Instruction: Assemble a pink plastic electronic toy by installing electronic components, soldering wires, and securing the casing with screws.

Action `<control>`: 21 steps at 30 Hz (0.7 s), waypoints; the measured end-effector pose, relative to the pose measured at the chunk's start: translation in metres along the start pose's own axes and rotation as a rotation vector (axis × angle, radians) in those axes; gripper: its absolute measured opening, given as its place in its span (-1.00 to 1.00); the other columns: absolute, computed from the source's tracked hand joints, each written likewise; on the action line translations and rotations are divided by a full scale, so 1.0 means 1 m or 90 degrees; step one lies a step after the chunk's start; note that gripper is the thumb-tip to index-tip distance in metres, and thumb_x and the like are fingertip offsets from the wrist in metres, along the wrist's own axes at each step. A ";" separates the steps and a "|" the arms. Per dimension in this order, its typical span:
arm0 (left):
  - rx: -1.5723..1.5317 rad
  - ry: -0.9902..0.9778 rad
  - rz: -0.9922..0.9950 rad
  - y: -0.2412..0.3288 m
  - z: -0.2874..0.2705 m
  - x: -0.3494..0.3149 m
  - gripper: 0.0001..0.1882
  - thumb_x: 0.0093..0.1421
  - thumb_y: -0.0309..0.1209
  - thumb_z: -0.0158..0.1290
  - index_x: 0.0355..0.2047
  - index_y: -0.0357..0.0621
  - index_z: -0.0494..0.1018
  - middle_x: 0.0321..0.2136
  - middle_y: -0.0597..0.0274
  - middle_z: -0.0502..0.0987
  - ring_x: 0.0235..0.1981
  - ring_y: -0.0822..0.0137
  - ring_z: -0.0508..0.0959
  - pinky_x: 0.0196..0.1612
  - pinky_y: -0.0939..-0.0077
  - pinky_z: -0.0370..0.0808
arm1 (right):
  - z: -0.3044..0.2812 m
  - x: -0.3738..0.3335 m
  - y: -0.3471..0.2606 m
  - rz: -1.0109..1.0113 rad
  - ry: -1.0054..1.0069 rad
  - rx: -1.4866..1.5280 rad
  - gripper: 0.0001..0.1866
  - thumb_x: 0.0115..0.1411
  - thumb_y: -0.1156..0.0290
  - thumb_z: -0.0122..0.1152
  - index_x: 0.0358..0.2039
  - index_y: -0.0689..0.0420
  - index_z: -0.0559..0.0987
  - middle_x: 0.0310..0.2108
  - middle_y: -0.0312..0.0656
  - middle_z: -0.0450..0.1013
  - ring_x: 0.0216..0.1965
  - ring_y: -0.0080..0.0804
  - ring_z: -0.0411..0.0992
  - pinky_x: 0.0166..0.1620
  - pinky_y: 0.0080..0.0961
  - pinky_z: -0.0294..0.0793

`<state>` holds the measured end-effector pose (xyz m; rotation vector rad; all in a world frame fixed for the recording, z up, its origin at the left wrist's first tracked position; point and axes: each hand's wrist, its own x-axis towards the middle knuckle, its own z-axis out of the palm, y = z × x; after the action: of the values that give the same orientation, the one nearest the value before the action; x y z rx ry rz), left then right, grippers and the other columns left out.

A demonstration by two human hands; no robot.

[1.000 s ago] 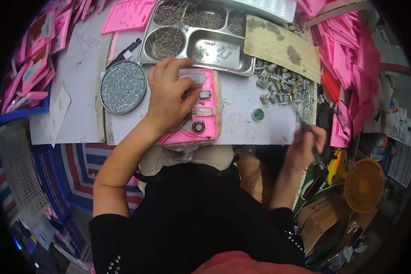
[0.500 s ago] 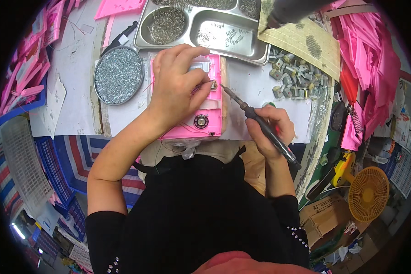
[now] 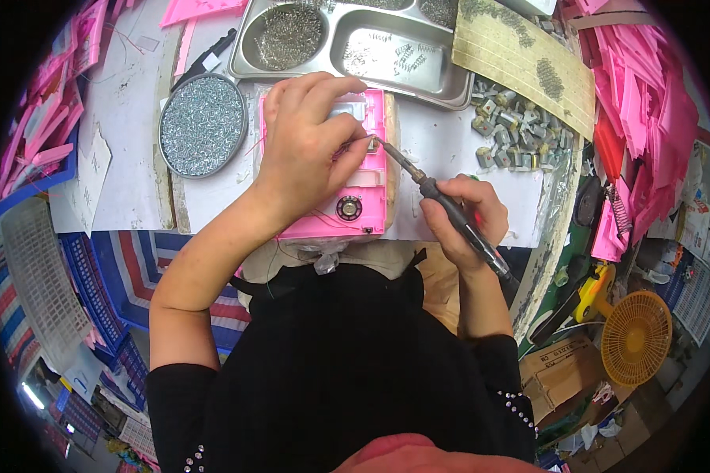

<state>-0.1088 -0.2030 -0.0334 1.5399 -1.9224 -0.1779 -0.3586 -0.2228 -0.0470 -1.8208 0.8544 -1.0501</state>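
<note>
On the table before me lies a pink plastic casing [image 3: 376,197] with a round black speaker [image 3: 349,208] and thin wires inside. My left hand [image 3: 312,146] rests over its upper left part. Thumb and index finger pinch together at a small metal part [image 3: 372,146] near the casing's right edge; what sits between them is too small to make out. My right hand [image 3: 473,213] grips the dark handle of a soldering iron [image 3: 450,211]. The iron slants up and left, its tip close to the left fingertips at the metal part. Whether the tip touches is unclear.
Left of the casing stands a round dish of small screws [image 3: 203,126]. Beyond it sits a steel compartment tray [image 3: 438,87] with springs. Several small metal motors [image 3: 513,130] lie to the right, beside a cardboard sheet with springs [image 3: 521,59]. Pink parts [image 3: 647,110] are heaped farther right.
The soldering iron's tip has moved left, from beside the casing to the left fingertips. The dark tool over the cardboard sheet at the top right has gone from view. My left hand stays pinched.
</note>
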 end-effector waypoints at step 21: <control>0.019 0.024 0.014 0.000 0.003 -0.002 -0.86 -0.03 -0.41 0.33 -0.48 -0.07 0.56 0.03 0.19 0.55 0.12 0.05 0.44 0.22 0.08 0.20 | -0.014 0.013 0.000 -0.200 -0.063 -0.113 -0.59 -0.10 0.58 0.59 -0.22 0.15 0.59 -0.60 -0.25 0.47 -0.64 -0.37 0.37 -0.56 -0.50 0.28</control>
<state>-0.1100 -0.2022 -0.0361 1.5296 -1.9205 -0.1111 -0.3659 -0.2389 -0.0382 -2.1899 0.6310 -1.0940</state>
